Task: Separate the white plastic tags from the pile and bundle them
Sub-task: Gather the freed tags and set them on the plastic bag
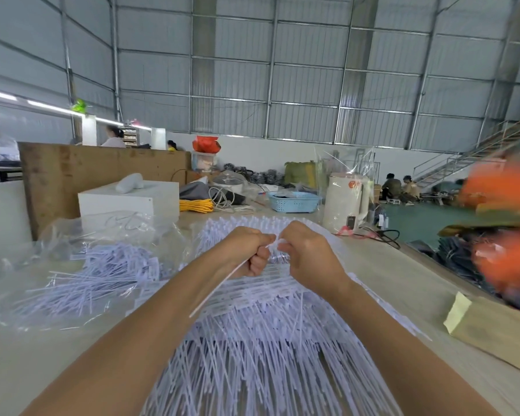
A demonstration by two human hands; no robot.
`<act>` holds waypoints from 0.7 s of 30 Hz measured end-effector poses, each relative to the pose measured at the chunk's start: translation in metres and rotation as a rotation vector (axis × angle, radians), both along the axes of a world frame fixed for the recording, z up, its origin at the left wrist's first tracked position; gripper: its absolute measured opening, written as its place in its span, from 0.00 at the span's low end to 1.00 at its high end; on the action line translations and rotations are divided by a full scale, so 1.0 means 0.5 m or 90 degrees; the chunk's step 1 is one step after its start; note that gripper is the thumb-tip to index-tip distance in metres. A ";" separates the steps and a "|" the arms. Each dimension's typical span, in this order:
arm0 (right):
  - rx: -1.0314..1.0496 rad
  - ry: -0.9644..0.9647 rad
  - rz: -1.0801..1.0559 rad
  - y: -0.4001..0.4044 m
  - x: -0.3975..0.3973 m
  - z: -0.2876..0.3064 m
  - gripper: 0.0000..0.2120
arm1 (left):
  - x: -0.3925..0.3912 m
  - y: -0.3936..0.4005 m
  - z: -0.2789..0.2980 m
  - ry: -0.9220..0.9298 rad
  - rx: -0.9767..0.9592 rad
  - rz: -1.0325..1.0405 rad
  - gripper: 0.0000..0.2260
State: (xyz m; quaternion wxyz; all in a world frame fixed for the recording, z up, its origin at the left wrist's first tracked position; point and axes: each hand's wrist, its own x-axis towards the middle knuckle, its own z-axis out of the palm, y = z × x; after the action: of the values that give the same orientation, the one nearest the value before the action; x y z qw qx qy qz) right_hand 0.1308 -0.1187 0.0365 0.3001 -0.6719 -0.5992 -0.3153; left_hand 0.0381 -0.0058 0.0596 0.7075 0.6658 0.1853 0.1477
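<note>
Where heaped, white tags [252, 340] in clear bag [57, 265]

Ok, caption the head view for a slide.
Both hands, left hand and right hand, pinch one white tag above the tag pile.

Blue basket [293, 202] beside white kettle [344, 202]
</note>
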 end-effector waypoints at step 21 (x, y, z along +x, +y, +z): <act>0.039 0.757 0.154 0.007 -0.022 0.065 0.05 | -0.005 -0.021 -0.004 -0.134 0.172 0.077 0.05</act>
State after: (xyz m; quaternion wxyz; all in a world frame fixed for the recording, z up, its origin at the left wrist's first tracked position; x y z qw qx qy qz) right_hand 0.1196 -0.1152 0.0691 0.6363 -0.6512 -0.3914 0.1336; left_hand 0.0356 -0.0164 0.0578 0.6168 0.7235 0.1279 0.2826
